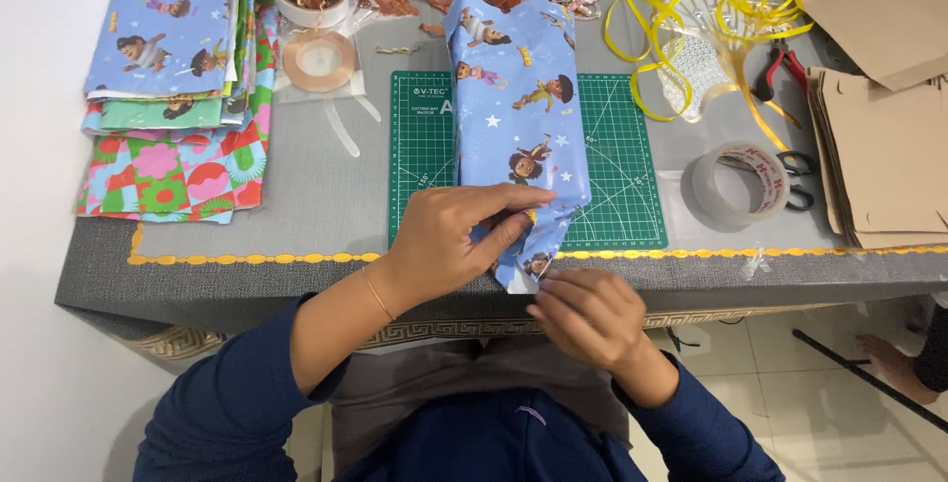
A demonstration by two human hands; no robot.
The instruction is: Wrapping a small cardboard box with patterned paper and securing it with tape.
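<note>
Right hand (590,311) pinches near-end flap of wrapped parcel (515,107); left hand (456,237) presses it flat; long axis runs away.

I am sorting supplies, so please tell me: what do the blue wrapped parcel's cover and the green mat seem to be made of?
Parcel cover: probably thin printed paper, slightly glossy; it creases sharply where both hands fold it. Green mat: looks like matte rubbery plastic, flat, with printed grid lines.

My wrapped package (513,107) lies lengthwise on the green cutting mat, a long box in light blue paper printed with cartoon children and white stars. Its near end, crumpled and partly folded, hangs just over the table edge.
</note>
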